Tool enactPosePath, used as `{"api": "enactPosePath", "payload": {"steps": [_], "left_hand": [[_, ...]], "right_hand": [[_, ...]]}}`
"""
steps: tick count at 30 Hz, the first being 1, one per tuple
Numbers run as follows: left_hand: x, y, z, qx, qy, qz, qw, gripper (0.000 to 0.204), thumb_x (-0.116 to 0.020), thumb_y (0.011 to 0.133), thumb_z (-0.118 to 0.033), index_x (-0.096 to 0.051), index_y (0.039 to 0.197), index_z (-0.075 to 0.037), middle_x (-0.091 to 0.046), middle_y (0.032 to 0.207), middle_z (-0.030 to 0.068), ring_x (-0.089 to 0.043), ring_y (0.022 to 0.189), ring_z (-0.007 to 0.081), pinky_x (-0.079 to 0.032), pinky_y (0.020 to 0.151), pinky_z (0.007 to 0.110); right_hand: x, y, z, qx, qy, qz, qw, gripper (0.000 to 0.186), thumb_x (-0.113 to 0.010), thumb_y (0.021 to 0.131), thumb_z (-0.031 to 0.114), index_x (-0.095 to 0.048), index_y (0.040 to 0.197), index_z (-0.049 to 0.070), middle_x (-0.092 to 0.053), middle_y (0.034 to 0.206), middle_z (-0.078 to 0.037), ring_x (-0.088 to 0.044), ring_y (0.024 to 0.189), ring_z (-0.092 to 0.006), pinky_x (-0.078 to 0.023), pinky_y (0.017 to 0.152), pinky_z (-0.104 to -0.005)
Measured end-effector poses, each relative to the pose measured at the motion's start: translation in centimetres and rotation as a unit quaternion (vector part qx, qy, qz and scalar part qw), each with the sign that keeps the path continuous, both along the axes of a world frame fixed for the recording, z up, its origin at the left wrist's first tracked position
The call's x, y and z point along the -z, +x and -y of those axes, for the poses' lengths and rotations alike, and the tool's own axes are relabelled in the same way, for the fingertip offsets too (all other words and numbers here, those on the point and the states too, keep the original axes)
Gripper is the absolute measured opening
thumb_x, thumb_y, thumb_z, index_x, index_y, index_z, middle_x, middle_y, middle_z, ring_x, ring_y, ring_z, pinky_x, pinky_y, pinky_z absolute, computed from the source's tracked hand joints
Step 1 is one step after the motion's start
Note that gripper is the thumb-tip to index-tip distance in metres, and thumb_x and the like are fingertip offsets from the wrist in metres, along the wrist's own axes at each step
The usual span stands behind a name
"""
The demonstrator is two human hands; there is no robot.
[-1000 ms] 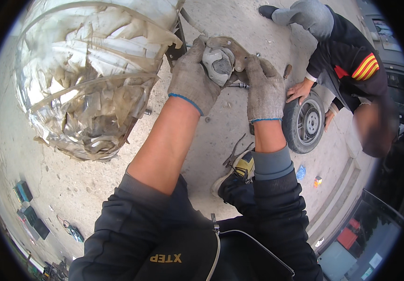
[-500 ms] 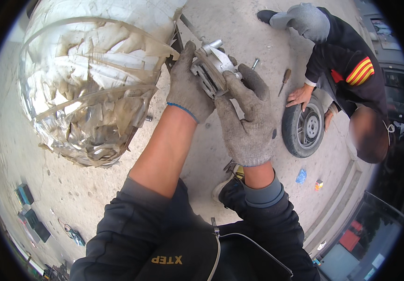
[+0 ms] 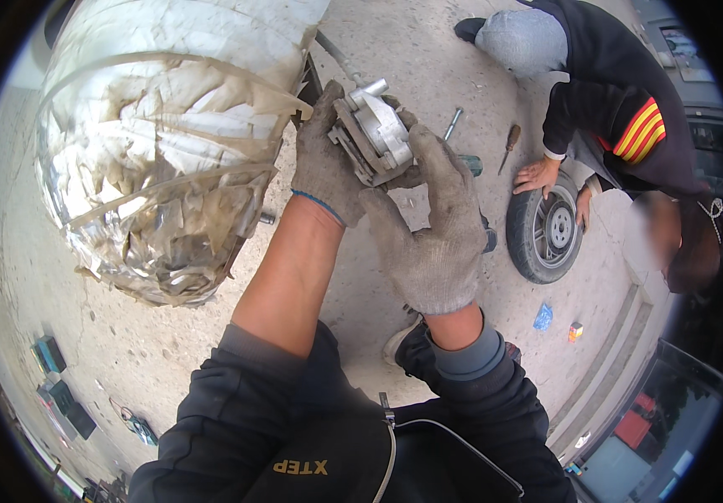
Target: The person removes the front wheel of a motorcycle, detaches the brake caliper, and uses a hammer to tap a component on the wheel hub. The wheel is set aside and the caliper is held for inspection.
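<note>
A silver brake caliper (image 3: 382, 130) is held up before me, its rounded metal body turned toward me. My left hand (image 3: 325, 159), in a dirty grey knit glove with a blue cuff edge, grips its left side. My right hand (image 3: 432, 239), gloved alike, has fingers against the caliper's right edge and some curled behind its lower end. The right thumb lies just below the caliper, close to the left palm. Parts of both hands' fingers are hidden behind the metal. On the ground beyond lie a bolt (image 3: 453, 123) and a screwdriver (image 3: 509, 147).
A large form wrapped in torn plastic (image 3: 168, 168) stands at left. At right a co-worker's hand (image 3: 537, 174) rests on a small tyred wheel (image 3: 543, 230). A blue crumpled scrap (image 3: 543, 316) and a small box (image 3: 575, 332) lie nearer. Dark cases (image 3: 68, 407) are far left.
The caliper has turned in my hands, so its rounded body faces me instead of the pad slot. My right fingers have shifted along its edge. The co-worker has leaned slightly.
</note>
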State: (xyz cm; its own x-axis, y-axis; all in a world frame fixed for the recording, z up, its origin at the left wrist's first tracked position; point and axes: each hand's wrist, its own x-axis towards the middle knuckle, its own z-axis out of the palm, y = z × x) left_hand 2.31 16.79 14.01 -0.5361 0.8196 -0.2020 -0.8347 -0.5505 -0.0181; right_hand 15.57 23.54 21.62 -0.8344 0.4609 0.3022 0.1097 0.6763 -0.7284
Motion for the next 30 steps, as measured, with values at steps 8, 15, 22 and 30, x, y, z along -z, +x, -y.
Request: {"api": "enactPosePath", "payload": {"steps": [8,15,22,30], "left_hand": [[-0.6,0.6,-0.4,-0.009,0.036,-0.009,0.999,0.071,-0.052,0.106,-0.067,-0.054,0.148,-0.01,-0.068,0.129,0.0231,-0.065,0.122,0.0436,-0.048,0.11,0.07],[-0.8,0.9,-1.2,-0.067,-0.045,-0.049,0.996,0.07,-0.051,0.108,-0.062,-0.054,0.145,-0.002,-0.069,0.126,0.0261,-0.068,0.118,0.0416,-0.055,0.105,0.058],[-0.6,1.3,-2.1,-0.129,-0.064,-0.03,0.989,0.066,-0.054,0.108,-0.057,-0.056,0.14,0.001,-0.071,0.114,0.0267,-0.071,0.102,0.0426,-0.062,0.091,0.056],[-0.6,1.3,-2.4,-0.151,-0.108,-0.044,0.982,0.068,-0.053,0.109,-0.056,-0.055,0.14,0.004,-0.071,0.112,0.0271,-0.072,0.101,0.0408,-0.063,0.088,0.053]], "right_hand": [[1.5,-2.0,-1.7,0.053,-0.017,-0.049,0.997,0.061,-0.088,0.086,0.014,-0.063,0.14,-0.001,-0.074,0.12,-0.02,-0.076,0.095,-0.0306,-0.061,0.082,-0.038],[2.6,-1.7,-1.4,0.053,-0.046,0.019,0.997,0.07,-0.077,0.101,0.016,-0.043,0.156,-0.009,-0.062,0.146,-0.027,-0.066,0.13,-0.0313,-0.054,0.109,-0.0404],[4.4,-2.6,0.6,0.152,-0.089,-0.059,0.983,0.073,-0.077,0.1,0.016,-0.041,0.156,-0.013,-0.059,0.148,-0.032,-0.066,0.133,-0.0344,-0.056,0.108,-0.0417],[4.2,-2.9,1.2,0.167,-0.085,-0.074,0.979,0.059,-0.077,0.101,0.014,-0.054,0.148,-0.012,-0.071,0.132,-0.029,-0.073,0.123,-0.0299,-0.058,0.103,-0.0376]]}}
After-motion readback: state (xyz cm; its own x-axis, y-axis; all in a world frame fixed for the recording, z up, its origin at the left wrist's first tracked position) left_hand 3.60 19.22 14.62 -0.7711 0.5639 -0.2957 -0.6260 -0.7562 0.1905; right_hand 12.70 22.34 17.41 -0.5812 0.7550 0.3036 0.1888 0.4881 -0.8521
